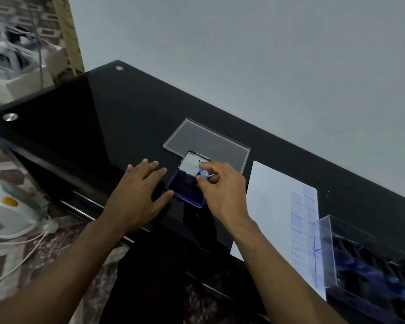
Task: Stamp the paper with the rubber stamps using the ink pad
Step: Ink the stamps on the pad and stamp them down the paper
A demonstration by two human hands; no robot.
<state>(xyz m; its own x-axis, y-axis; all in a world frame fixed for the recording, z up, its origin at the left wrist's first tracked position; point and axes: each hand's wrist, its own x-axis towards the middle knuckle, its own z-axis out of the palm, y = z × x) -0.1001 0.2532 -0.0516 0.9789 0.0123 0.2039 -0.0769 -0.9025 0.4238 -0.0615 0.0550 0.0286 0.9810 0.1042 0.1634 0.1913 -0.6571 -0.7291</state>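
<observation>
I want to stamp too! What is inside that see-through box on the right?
Inside the clear plastic box lie dark rubber stamps with blue tops, blurred, so no count. The box stands on the white stamped paper, covering part of it.

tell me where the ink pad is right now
In the head view the open ink pad sits mid-table between the hands, left of the paper and in front of the clear lid.

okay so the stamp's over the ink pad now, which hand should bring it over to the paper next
Right. The right hand already pinches the stamp over the open ink pad, and the paper lies on that hand's side. The left hand lies flat on the table, thumb at the pad's edge, well placed to steady it.
</observation>
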